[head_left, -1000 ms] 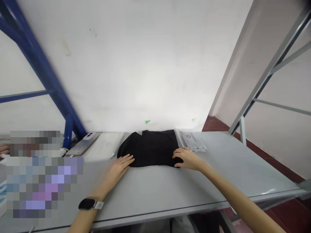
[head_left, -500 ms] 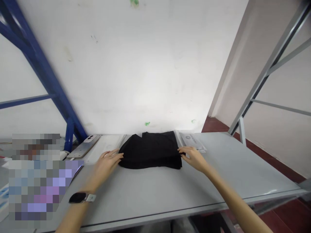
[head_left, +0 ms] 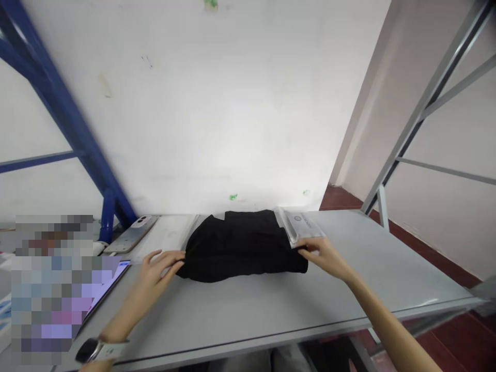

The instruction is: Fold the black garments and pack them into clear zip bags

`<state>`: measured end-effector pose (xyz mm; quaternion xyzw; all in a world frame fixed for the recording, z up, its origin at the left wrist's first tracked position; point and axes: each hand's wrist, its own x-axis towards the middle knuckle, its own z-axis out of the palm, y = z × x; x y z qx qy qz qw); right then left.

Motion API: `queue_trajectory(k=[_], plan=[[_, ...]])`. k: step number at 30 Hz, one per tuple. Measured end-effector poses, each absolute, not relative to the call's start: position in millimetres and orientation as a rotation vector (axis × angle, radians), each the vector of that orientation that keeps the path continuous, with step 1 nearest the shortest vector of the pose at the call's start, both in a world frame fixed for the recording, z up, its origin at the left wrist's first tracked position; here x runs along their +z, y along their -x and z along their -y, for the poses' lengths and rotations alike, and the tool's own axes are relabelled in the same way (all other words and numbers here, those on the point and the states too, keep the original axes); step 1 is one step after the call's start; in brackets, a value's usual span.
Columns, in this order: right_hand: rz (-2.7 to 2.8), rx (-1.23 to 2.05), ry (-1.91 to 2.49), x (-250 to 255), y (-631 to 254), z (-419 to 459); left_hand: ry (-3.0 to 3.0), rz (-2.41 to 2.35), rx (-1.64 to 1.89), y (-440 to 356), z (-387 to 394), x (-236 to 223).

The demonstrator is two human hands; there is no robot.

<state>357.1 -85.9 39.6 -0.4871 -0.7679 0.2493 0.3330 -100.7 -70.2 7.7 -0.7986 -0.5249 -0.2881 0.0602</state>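
Note:
A black garment (head_left: pixel 240 245) lies spread on the grey table, its exact kind hard to make out. My left hand (head_left: pixel 160 266), with a watch on the wrist, pinches the garment's near left corner between thumb and fingers. On the other side my right hand (head_left: pixel 320 253) grips the right edge of the cloth. A clear plastic bag with dark print (head_left: pixel 302 225) lies just behind my right hand, partly against the garment. Another clear plastic bag (head_left: pixel 166 235) lies flat to the left of the cloth.
A phone (head_left: pixel 132 235) rests at the back left, near a blue metal post (head_left: pixel 83 139). Closer in on the left is a blurred-out tablet-like screen (head_left: pixel 108 284). The white wall (head_left: pixel 232 103) rises behind the table (head_left: pixel 232 320). A grey metal frame (head_left: pixel 406 132) stands at right.
Both hands have moved apart and slightly toward me, drawing the near edge of the black garment wider. More of the printed plastic bag shows beside it.

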Motion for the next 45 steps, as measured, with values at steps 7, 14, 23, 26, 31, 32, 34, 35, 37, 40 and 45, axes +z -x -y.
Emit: queue_trajectory(k=[7, 14, 23, 26, 31, 32, 34, 35, 37, 40, 45], plan=[[1.994, 0.196, 1.502, 31, -343, -15, 2.34, 1.787, -0.734, 74, 6, 34], [2.069, -0.015, 1.591, 8, -315, -31, 2.189, 1.859, -0.598, 71, -4, 21], [2.384, 0.047, 1.256, -13, -202, 17, 2.727, 1.36, -0.338, 70, 21, 6], [2.415, 0.139, 1.32, -32, -179, 20, 2.703, 1.4, -0.254, 76, 22, -7], [2.432, 0.136, 1.359, -49, -174, 18, 2.698, 1.366, -0.196, 90, 21, -22], [2.434, 0.133, 1.355, -49, -175, 19, 2.699, 1.34, -0.211, 93, 21, -23], [2.415, 0.122, 1.35, -47, -176, 20, 2.701, 1.303, -0.25, 99, 19, -23], [2.39, 0.113, 1.354, -47, -177, 22, 2.702, 1.296, -0.263, 101, 18, -22], [2.314, 0.078, 1.376, -47, -179, 27, 2.7, 1.297, -0.276, 103, 17, -14], [2.215, 0.022, 1.42, -54, -181, 35, 2.672, 1.271, -0.309, 100, 18, 6], [2.178, 0.036, 1.472, -63, -182, 40, 2.535, 1.172, -0.455, 69, 22, 42]])
